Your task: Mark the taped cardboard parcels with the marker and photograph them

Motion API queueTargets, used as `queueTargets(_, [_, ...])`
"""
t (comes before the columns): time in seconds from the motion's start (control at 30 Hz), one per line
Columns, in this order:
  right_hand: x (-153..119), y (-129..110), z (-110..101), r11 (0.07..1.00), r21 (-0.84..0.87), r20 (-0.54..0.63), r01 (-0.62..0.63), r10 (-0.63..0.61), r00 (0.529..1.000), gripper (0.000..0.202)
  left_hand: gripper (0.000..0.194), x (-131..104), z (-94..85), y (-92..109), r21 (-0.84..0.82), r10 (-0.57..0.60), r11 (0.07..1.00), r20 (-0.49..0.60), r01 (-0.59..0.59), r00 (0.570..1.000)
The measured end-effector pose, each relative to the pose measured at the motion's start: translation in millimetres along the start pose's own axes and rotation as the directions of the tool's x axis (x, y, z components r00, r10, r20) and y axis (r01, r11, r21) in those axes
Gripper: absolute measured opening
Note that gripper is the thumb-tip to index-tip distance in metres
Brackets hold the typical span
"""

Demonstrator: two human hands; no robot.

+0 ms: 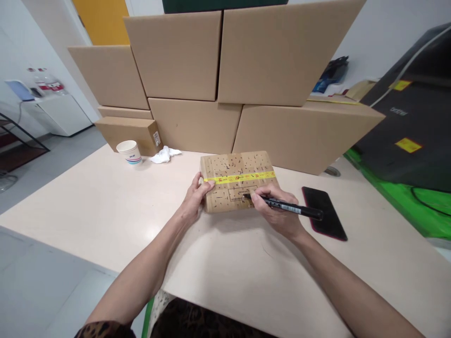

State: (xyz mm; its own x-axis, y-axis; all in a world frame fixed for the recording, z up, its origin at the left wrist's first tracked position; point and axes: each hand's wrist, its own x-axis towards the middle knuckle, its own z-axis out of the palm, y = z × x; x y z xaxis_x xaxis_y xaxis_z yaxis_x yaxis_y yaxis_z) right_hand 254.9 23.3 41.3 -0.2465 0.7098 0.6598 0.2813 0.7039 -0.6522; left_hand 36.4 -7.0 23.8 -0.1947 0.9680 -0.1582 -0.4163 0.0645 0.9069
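A small cardboard box (232,164) with a strip of yellow printed tape and many dark marks lies tilted above the middle of the table. My left hand (195,196) grips its left edge, thumb on the top face. In my right hand (276,209) is a black marker (292,208), its tip at the box's face near a printed rectangle. The fingers hide part of the box's lower right. A black phone with a red edge (324,213) lies right of my right hand.
Large cardboard boxes (176,56) are stacked along the table's back. A paper cup (129,152), a crumpled white tissue (164,155) and a smaller box (123,131) stand at the back left. Green material (394,197) and a dark case (416,108) are at the right.
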Motion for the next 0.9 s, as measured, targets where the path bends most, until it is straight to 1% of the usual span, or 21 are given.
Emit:
queueTargets(0.13, [1.3, -0.3, -1.4, 1.0, 0.014, 0.007, -0.012, 0.011, 1.0, 0.018, 0.093, -0.9, 0.8, 1.0, 0.015, 0.006, 1.0, 0.017, -0.006, 1.0])
queueTargets(0.23, [1.9, 0.2, -0.6, 0.999, 0.027, -0.025, -0.026, 0.027, 0.999, 0.018, 0.089, -0.5, 0.7, 0.8, 0.007, 0.008, 1.0, 0.03, -0.008, 1.0])
queueTargets(0.3, [2.1, 0.0, 0.4, 0.999, 0.025, -0.042, -0.027, 0.029, 0.999, 0.018, 0.089, -0.1, 0.6, 0.5, -0.002, 0.011, 1.0, 0.029, -0.01, 1.0])
queueTargets(0.4, [2.3, -1.7, 1.5, 0.999, 0.013, -0.032, -0.029, 0.029, 0.999, 0.018, 0.09, 0.4, 0.6, 0.2, -0.002, 0.012, 1.0, 0.021, -0.012, 1.0])
queueTargets(0.6, [3.0, -1.9, 1.0, 0.995, 0.003, -0.068, -0.105, 0.104, 0.992, 0.022, 0.085, -0.2, 1.1, 0.9, 0.004, 0.013, 1.0, 0.024, -0.013, 1.0])
queueTargets(0.7, [2.7, 1.2, 0.6, 0.993, 0.023, -0.096, -0.112, 0.114, 0.989, 0.02, 0.081, -1.1, 1.4, 1.0, -0.008, 0.016, 1.0, 0.027, -0.016, 1.0])
queueTargets(0.8, [2.4, 2.7, 0.8, 0.993, 0.045, -0.077, -0.107, 0.11, 0.991, 0.021, 0.079, -1.2, 1.5, 0.4, -0.018, 0.011, 1.0, 0.024, -0.01, 1.0])
queueTargets(0.9, [2.7, 1.0, 1.3, 0.992, 0.037, -0.031, -0.122, 0.123, 0.992, 0.021, 0.082, -0.6, 1.3, -0.5, -0.021, 0.012, 1.0, 0.015, -0.011, 1.0])
